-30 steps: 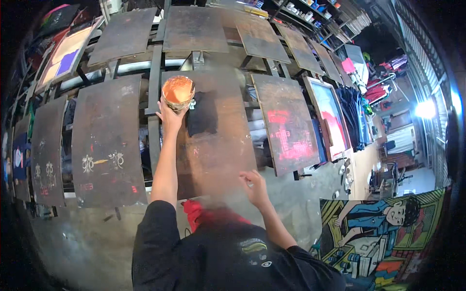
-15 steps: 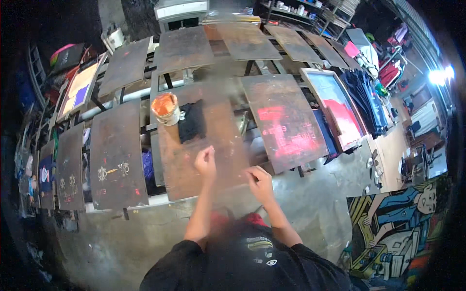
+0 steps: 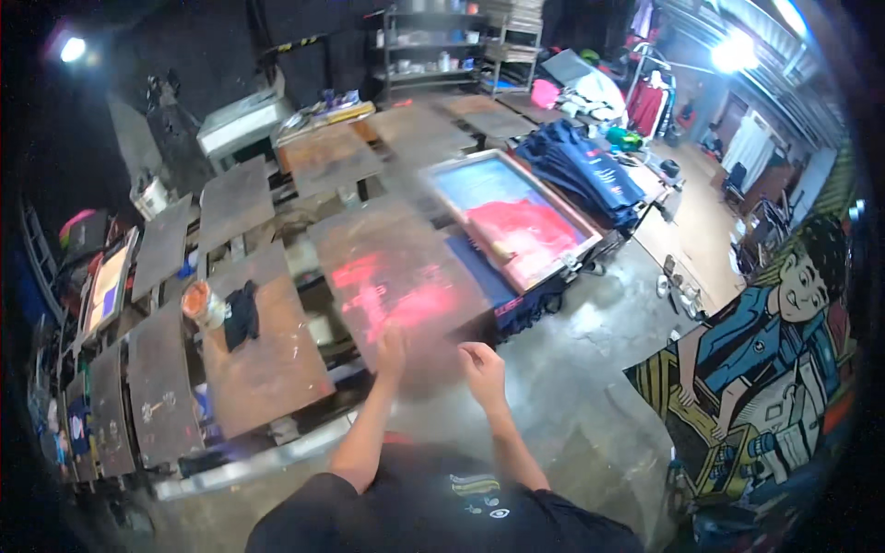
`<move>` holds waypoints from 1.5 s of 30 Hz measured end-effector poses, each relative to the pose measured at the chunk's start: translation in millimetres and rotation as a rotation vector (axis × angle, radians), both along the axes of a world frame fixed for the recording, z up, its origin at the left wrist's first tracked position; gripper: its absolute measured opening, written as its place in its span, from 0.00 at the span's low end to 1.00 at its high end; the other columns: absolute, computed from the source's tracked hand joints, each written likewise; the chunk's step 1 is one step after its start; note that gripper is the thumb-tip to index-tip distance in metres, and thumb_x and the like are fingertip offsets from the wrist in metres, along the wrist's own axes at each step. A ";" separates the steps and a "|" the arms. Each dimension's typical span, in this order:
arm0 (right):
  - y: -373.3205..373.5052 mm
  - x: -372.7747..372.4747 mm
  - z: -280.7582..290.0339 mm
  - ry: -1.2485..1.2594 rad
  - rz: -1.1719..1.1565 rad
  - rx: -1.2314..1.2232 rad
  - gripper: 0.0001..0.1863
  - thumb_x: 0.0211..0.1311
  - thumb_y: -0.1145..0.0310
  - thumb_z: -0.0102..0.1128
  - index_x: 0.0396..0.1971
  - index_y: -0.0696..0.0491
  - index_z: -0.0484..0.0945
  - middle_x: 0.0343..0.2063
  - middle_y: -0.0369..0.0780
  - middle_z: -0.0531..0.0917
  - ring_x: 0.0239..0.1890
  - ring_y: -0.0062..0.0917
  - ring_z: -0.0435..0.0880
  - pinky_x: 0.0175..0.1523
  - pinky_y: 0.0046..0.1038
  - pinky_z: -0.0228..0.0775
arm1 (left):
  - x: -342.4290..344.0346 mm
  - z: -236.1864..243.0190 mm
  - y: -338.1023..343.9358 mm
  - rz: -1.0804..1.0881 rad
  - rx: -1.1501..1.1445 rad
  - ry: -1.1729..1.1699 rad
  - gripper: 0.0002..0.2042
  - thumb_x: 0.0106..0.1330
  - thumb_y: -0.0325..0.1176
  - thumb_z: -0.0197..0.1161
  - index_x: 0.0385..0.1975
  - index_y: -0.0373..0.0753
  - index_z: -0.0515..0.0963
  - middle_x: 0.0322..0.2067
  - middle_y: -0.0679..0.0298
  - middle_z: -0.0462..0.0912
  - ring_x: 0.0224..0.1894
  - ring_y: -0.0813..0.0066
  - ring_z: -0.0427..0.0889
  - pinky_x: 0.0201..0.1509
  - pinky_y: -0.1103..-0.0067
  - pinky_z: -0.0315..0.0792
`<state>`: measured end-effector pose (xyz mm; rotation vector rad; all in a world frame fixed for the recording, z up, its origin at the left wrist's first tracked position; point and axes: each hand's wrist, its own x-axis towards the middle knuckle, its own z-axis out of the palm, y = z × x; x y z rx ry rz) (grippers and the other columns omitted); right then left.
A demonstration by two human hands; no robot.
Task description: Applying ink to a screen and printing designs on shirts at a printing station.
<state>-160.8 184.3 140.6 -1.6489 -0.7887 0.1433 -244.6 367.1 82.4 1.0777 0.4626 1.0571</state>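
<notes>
Compared with half a second ago, both hands have moved rightward along the row of boards, so that the pink-stained board is now the nearest thing to them. Left hand is at the near edge of this board, but it is blurred, and I cannot tell whether its grip is closed or whether it touches the wood. Right hand is just off the near right corner; its grip looks released, with fingers loosely curled and nothing visible inside.

Beyond the right edge of the stained board lies the framed screen, slightly tilted, over dark blue cloth. I judge the frame stiff and rather light, while the mesh is probably thin and delicate, and the red ink on it may be slippery. Therefore it is better held by two opposite rails, with the fingers away from the mesh.

Near the far left corner of the brown board stands the ink container, with a black cloth just beside it. It is perhaps heavier, and its rim seems smeared, so the best hold should be around the wall.
</notes>
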 end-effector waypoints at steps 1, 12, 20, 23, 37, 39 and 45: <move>-9.7 14.4 -4.8 0.019 -0.056 0.035 0.09 0.62 0.70 0.63 0.38 0.59 0.84 0.31 0.38 0.85 0.31 0.17 0.80 0.38 0.21 0.72 | 24.9 -6.0 -7.8 -0.014 0.115 0.104 0.14 0.72 0.34 0.44 0.22 0.40 0.62 0.20 0.69 0.60 0.23 0.78 0.65 0.28 0.81 0.61; -94.2 175.2 -21.3 -0.122 -0.388 -0.024 0.22 0.55 0.63 0.70 0.48 0.57 0.81 0.43 0.44 0.84 0.43 0.32 0.82 0.50 0.32 0.73 | 176.5 50.7 -71.2 -0.274 0.343 0.229 0.17 0.76 0.38 0.49 0.21 0.41 0.65 0.20 0.72 0.64 0.22 0.85 0.64 0.26 0.84 0.61; -86.0 281.5 -30.0 -0.231 -0.397 -0.154 0.24 0.57 0.60 0.69 0.52 0.55 0.79 0.49 0.45 0.83 0.47 0.35 0.82 0.51 0.33 0.72 | 274.3 12.7 -37.5 -0.301 0.259 0.309 0.13 0.68 0.36 0.61 0.39 0.32 0.83 0.35 0.65 0.85 0.39 0.80 0.81 0.46 0.81 0.74; -76.4 317.8 -30.8 -0.314 -0.383 -0.207 0.25 0.57 0.63 0.69 0.55 0.52 0.78 0.49 0.42 0.83 0.42 0.30 0.83 0.44 0.31 0.75 | 316.4 -0.6 -19.2 -0.152 0.290 0.258 0.09 0.70 0.33 0.62 0.35 0.34 0.84 0.32 0.71 0.84 0.27 0.88 0.75 0.31 0.87 0.69; -20.3 447.2 -19.4 -0.353 -0.126 -0.413 0.20 0.54 0.69 0.70 0.48 0.56 0.79 0.47 0.47 0.81 0.50 0.41 0.78 0.56 0.37 0.70 | 407.9 -21.0 48.3 0.021 0.412 0.410 0.08 0.65 0.34 0.67 0.33 0.35 0.81 0.25 0.65 0.79 0.24 0.80 0.75 0.30 0.80 0.70; -7.9 460.7 -16.2 -0.373 -0.070 -0.433 0.18 0.54 0.68 0.69 0.45 0.57 0.80 0.46 0.47 0.81 0.50 0.41 0.78 0.56 0.37 0.70 | 406.3 -23.0 50.7 0.214 0.644 0.602 0.11 0.64 0.37 0.67 0.35 0.35 0.80 0.27 0.59 0.80 0.26 0.67 0.78 0.33 0.72 0.73; 52.5 512.1 -48.5 -0.207 0.113 -0.405 0.16 0.55 0.69 0.65 0.44 0.57 0.80 0.42 0.48 0.82 0.45 0.42 0.80 0.53 0.38 0.72 | 411.2 -31.7 66.6 0.060 0.296 1.387 0.25 0.59 0.57 0.64 0.36 0.35 0.78 0.35 0.48 0.84 0.41 0.46 0.83 0.45 0.59 0.76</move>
